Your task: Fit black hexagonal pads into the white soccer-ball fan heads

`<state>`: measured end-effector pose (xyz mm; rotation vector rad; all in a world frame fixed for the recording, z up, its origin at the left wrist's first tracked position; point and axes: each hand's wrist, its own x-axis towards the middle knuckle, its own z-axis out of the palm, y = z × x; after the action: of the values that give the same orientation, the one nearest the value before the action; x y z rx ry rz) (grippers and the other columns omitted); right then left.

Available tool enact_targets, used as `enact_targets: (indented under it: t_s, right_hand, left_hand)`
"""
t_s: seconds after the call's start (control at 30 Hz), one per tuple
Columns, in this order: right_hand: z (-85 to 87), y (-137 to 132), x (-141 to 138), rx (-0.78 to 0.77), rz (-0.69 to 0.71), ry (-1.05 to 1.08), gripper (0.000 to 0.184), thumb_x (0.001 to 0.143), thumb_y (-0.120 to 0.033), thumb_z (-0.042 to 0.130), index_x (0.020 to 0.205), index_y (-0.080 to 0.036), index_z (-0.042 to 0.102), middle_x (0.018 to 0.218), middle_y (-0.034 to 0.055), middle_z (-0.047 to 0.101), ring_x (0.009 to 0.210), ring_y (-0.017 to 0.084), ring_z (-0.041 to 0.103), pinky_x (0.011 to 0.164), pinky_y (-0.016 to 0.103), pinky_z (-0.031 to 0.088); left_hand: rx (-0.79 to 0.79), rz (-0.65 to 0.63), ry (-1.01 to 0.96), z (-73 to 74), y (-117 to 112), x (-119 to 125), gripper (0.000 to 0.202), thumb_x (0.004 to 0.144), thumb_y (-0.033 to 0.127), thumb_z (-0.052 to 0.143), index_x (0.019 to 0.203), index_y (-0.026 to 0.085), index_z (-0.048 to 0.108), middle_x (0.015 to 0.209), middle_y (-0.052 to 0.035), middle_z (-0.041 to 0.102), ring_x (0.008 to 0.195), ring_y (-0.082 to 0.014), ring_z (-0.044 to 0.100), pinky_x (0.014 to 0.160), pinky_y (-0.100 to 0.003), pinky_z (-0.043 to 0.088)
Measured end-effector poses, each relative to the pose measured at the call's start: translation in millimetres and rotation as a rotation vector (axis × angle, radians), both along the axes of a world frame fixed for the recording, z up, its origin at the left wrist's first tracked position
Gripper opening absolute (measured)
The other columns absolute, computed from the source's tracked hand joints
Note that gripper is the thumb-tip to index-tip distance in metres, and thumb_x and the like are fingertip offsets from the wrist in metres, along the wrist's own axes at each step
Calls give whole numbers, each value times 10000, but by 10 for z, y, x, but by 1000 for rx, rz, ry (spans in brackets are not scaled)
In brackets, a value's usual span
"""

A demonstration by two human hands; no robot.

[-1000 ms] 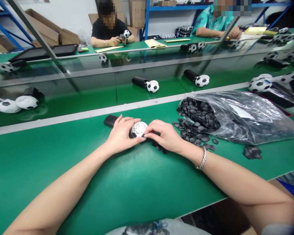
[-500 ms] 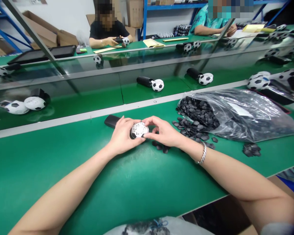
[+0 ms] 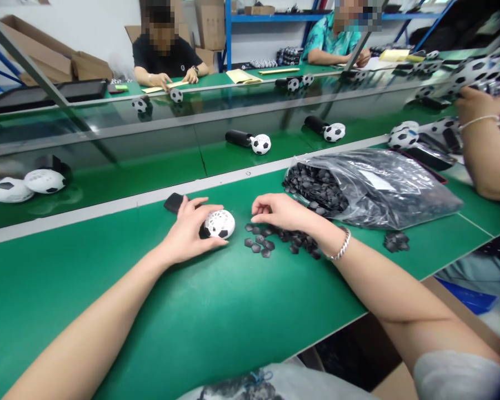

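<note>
My left hand (image 3: 194, 229) is closed round a small white soccer ball (image 3: 220, 224) with black patches, its thumb below and fingers above. Openwork shows on the ball's upper face. A black handle (image 3: 174, 203) sticks out behind that hand, partly hidden by it. My right hand (image 3: 280, 212) is off the ball, just above loose black pentagon pieces (image 3: 260, 243) on the green table. Its fingers are curled together, and whatever is between the tips, if anything, is too small to make out.
A clear plastic bag (image 3: 383, 191) spills black pieces at right; a small pile (image 3: 396, 241) lies beyond it. Soccer balls with black handles (image 3: 260, 144) lie on the green belt (image 3: 158, 166) ahead. A co-worker's arm (image 3: 483, 144) reaches in at far right. Two people sit opposite.
My right hand has left the ball and moved right to the loose pieces, while my left hand keeps hold. The view has shifted. A co-worker's hands have appeared at right; the person opposite has put down a ball.
</note>
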<state>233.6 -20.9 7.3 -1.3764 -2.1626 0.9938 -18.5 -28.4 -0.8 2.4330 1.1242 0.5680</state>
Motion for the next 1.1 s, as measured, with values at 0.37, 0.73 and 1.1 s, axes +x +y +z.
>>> enact_targets:
  t_s: [0.37,0.73,1.1]
  right_hand:
    - [-21,-141,-156,105,113,-189,104,750,-73,648,745,-149,578,737,-5,580,659,109,526,601,210,382]
    - [103,-284,-214,251,206,167,54,845,-127,532,873,-157,566,805,14,582,698,116,545,652,225,432]
    - [29,-340,-256,1,123,255,95,855,-258,531,827,-171,555,728,0,553,520,105,545,444,208,434]
  left_hand:
    - [-190,-48,-172,-13,-74,74,434,766,297,606,1160,201,452,1314,-78,382,1337,-281,81,1097,-545,163]
    - [-238,-143,-218,-2,-161,163,506,757,233,558,1233,199,393,1321,-66,369,1334,-252,126,1115,-478,203]
    - [-197,-125,-212,-42,-163,172,515,773,234,555,1252,199,371,1343,-65,338,1338,-245,108,1118,-469,202]
